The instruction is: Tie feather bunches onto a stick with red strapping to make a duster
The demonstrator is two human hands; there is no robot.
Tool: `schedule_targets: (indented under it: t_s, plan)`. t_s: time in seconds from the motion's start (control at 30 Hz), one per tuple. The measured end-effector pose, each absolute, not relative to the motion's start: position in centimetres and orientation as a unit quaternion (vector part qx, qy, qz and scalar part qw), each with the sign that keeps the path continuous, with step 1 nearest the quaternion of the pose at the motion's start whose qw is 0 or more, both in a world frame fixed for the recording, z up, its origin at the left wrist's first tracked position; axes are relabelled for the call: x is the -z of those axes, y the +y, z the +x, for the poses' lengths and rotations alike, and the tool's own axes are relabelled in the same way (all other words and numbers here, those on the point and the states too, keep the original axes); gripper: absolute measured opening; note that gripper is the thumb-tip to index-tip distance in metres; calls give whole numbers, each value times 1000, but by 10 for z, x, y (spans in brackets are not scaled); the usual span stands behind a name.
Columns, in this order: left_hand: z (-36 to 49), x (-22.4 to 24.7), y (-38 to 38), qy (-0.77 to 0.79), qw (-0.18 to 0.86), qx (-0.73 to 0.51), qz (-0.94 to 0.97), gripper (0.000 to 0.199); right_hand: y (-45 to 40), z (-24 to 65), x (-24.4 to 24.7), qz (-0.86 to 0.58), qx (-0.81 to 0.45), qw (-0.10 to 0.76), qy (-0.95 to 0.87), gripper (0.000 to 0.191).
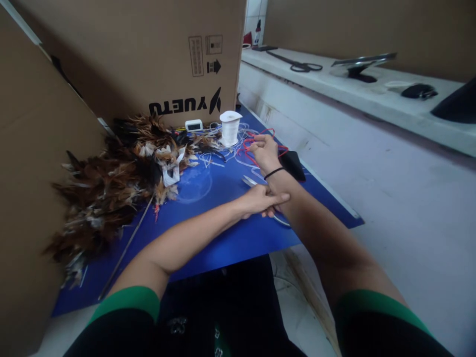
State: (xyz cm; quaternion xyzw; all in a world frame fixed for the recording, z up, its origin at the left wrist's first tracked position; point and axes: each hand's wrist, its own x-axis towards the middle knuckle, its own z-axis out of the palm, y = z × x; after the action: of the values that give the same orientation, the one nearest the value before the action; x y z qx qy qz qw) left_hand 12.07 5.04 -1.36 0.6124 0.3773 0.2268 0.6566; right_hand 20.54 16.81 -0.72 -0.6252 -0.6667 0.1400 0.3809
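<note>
My left hand (256,200) lies across my right forearm just below the wrist, its thumb over the top and its fingers on the underside. Scissors (250,181) rest on the blue table beneath it; their middle is hidden by the hand. My right hand (265,151) is raised over the back right of the table with its fingers curled together. Loops of red cord (248,147) surround its fingertips; whether they pinch the cord I cannot tell. A spool of white thread (230,130) stands upright left of this hand, with loose clear tubing or cord (213,159) around it.
Brown feather bundles (122,173) cover the left side of the blue table (223,238). A small white digital display (194,126) sits before a large cardboard box (148,59). A black flat object (293,165) lies beside my right wrist. Black scissors (303,66) rest on the right ledge.
</note>
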Motion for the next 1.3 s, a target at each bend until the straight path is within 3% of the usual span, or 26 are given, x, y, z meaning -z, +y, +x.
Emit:
schedule_targets:
  t_s: [0.1, 0.23, 0.5, 0.63, 0.8, 0.87, 0.93, 1.03, 1.3]
  plan:
    - [121, 16, 48, 396, 612, -256, 635, 29, 166, 207, 6, -640, -238, 472, -558, 35]
    - [113, 16, 57, 429, 596, -301, 608, 29, 157, 216, 4, -600, -318, 497, -540, 25]
    - [80, 18, 95, 497, 575, -391, 520, 31, 113, 295, 0, -574, -330, 298, -687, 16]
    - [73, 8, 98, 486, 580, -419, 502, 31, 71, 329, -5, -585, -236, 257, -732, 24]
    - [96, -21, 67, 367, 633, -412, 543, 28, 28, 293, 1, -476, -373, 369, -705, 77]
    - [103, -32, 48, 304, 661, -382, 569, 28, 17, 269, 5, -415, -412, 371, -721, 63]
    - [103, -38, 31, 262, 681, -343, 592, 30, 4, 253, 6, -377, -434, 308, -758, 31]
    - [88, -37, 12, 237, 682, -309, 619, 34, -19, 254, 1, -342, -454, 240, -787, 37]
    - [53, 11, 1, 284, 703, -277, 591, 36, -79, 317, -12, -451, -408, 320, -726, 26]
